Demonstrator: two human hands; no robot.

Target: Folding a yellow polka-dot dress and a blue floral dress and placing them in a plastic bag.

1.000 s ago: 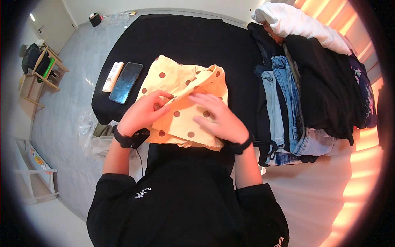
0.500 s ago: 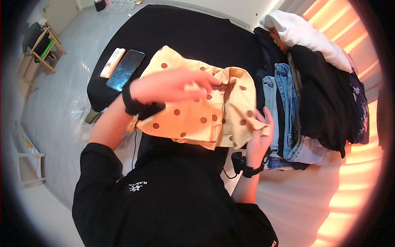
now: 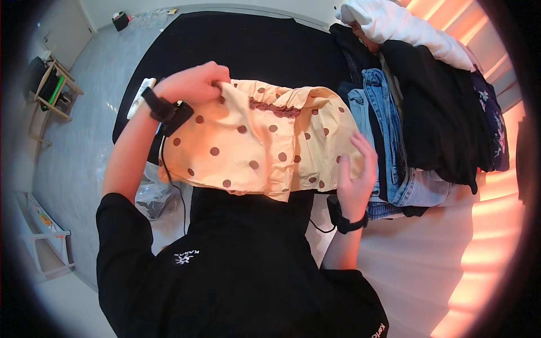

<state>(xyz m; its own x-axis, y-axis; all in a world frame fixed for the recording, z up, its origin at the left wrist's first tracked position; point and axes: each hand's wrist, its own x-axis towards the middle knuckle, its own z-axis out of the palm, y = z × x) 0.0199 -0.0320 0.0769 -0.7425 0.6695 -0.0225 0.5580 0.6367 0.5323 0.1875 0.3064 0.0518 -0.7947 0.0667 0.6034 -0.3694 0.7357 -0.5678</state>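
Observation:
A pale yellow garment [image 3: 236, 143] with brown dots lies folded on the black-covered table in front of me; its exact kind is hard to tell. A gathered dark red trim [image 3: 274, 109] runs along its upper middle. My left hand [image 3: 197, 81] is closed on the garment's far left edge, pinching the cloth between thumb and fingers. At the opposite end, my right hand [image 3: 358, 177] rests against the right edge with fingers and thumb apart, not gripping. Both wrists carry black strapped devices.
Folded jeans [image 3: 386, 129] lie right of the garment, beside a black garment [image 3: 434, 107] and a white one [image 3: 406, 31]. A white object [image 3: 141, 98] lies on the black table cover [image 3: 248, 42] behind my left wrist. A cable [image 3: 182, 205] hangs below that wrist.
My left hand has moved left and away from the garment's middle to its far left edge. The dark red trim now shows more fully. My right hand has let go of the cloth's corner.

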